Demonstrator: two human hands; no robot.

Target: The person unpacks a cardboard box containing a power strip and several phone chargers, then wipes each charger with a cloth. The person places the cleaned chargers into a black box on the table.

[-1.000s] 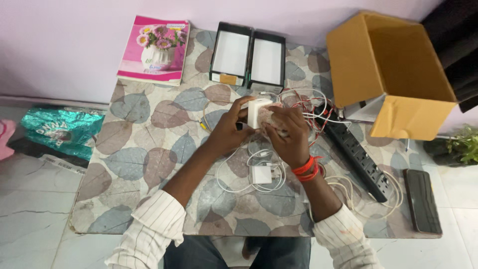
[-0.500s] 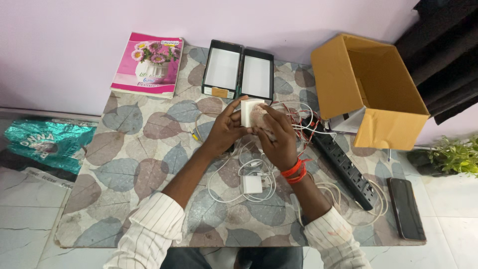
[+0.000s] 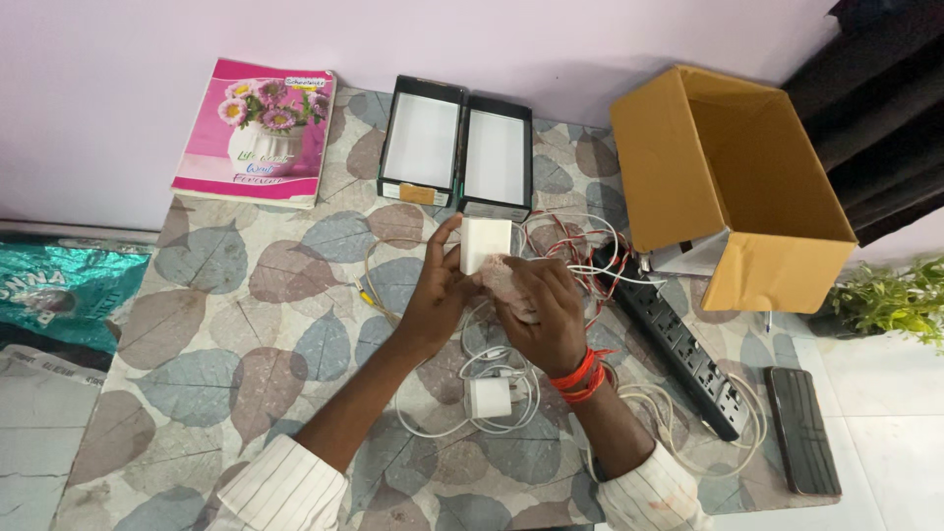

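So the counter (image 3: 246,324) has this leaf-print top in grey, brown and blue, pushed up against a pale wall. Back left there's a pink notebook (image 3: 258,133) with flowers on the cover, and next to it two open black trays (image 3: 457,147) with white insides, sitting side by side and touching. Back right is an open cardboard box (image 3: 733,182) tipped on its side. A black power strip (image 3: 683,344) runs diagonally in front of it, dark phone (image 3: 801,416) near the right edge. Middle is a mess of white cables (image 3: 462,393) around a small white charger (image 3: 489,397), plus red and white wires (image 3: 580,251) further back
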